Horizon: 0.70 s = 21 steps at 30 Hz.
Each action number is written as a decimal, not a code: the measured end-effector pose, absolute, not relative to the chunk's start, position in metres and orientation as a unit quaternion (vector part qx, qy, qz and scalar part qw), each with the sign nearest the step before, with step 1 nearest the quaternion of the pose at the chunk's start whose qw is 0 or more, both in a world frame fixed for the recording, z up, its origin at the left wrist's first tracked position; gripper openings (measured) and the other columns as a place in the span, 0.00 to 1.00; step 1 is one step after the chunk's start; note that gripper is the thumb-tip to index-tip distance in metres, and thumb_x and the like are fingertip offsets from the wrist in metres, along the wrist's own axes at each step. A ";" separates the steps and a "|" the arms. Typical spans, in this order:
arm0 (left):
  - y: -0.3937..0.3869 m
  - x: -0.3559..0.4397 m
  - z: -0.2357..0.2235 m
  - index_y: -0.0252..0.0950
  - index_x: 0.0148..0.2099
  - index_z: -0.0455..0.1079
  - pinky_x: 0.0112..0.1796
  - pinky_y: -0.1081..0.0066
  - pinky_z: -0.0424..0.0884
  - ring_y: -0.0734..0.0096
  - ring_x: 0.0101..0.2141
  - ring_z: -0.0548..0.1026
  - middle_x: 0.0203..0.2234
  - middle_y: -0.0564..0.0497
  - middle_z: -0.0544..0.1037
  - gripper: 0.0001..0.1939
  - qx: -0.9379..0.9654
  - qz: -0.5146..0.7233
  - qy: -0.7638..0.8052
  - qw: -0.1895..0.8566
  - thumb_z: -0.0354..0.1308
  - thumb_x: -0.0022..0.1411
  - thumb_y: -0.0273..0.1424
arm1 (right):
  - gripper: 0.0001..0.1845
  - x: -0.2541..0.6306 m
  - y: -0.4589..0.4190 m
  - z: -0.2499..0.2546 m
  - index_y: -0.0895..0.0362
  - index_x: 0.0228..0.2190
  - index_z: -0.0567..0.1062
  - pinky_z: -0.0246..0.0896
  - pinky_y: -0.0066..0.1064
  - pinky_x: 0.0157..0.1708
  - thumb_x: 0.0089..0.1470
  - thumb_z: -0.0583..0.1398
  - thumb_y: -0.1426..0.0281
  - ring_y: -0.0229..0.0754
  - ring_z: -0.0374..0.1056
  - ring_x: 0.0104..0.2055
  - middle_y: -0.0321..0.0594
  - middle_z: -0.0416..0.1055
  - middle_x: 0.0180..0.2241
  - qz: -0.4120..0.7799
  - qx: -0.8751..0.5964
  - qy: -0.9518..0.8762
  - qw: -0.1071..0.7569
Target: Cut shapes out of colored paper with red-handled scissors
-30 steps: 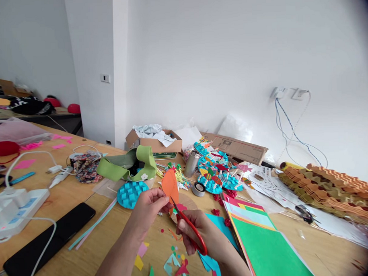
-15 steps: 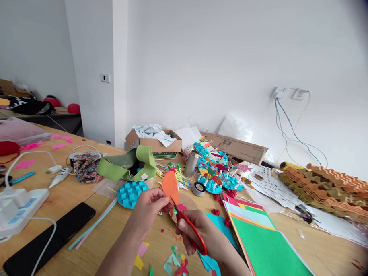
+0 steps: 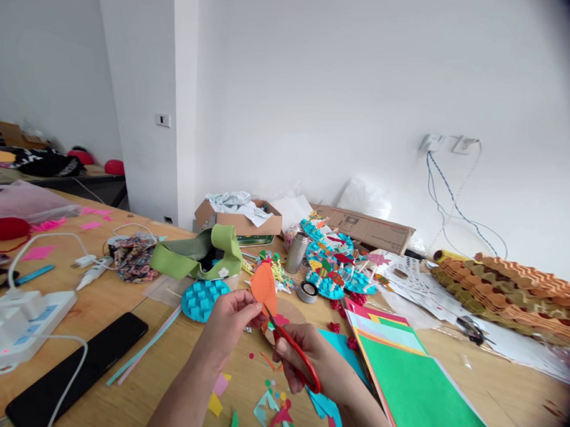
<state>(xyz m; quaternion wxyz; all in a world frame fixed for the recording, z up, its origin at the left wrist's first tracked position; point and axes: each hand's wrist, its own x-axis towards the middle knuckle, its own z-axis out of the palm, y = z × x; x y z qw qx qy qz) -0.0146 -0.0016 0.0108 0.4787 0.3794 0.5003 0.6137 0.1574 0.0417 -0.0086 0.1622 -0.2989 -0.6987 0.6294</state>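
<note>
My left hand [image 3: 238, 315] pinches a piece of orange paper [image 3: 264, 285] by its lower edge, holding it up above the table. Thin drawn lines run across the paper. Red-handled scissors [image 3: 296, 350] are gripped in my right hand [image 3: 303, 353], with fingers in the handle loops. Their blade tips point up and left, touching the lower part of the orange paper next to my left thumb. Below both hands, small paper scraps [image 3: 273, 407] in several colours lie on the wooden table [image 3: 178, 379].
A stack of coloured paper [image 3: 412, 371] lies to the right. Left are a black phone [image 3: 80, 373] and a white power strip [image 3: 31, 328]. Beyond my hands stand a blue studded disc [image 3: 204, 300], a roll of tape [image 3: 308, 292], a metal flask [image 3: 296, 253] and a cardboard box [image 3: 261, 223].
Almost nothing differs. Both hands, the scissors and the orange paper keep nearly the same place, with only a very slight shift of the paper and fingers.
</note>
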 end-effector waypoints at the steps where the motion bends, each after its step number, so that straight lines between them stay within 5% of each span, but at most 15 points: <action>1: -0.001 -0.015 0.010 0.35 0.24 0.72 0.33 0.68 0.69 0.67 0.26 0.73 0.20 0.50 0.78 0.11 0.381 0.614 0.499 0.478 0.63 0.44 0.38 | 0.36 0.157 0.042 -0.009 0.60 0.27 0.68 0.43 0.20 0.12 0.46 0.58 0.37 0.30 0.56 0.11 0.31 0.64 0.12 0.629 -0.298 -0.699 0.163; 21: -0.001 -0.014 0.010 0.34 0.24 0.72 0.32 0.68 0.69 0.68 0.26 0.73 0.20 0.50 0.77 0.11 0.364 0.621 0.489 0.492 0.65 0.43 0.38 | 0.34 0.156 0.042 -0.011 0.59 0.27 0.68 0.43 0.20 0.11 0.47 0.59 0.38 0.30 0.56 0.11 0.30 0.62 0.11 0.639 -0.289 -0.692 0.171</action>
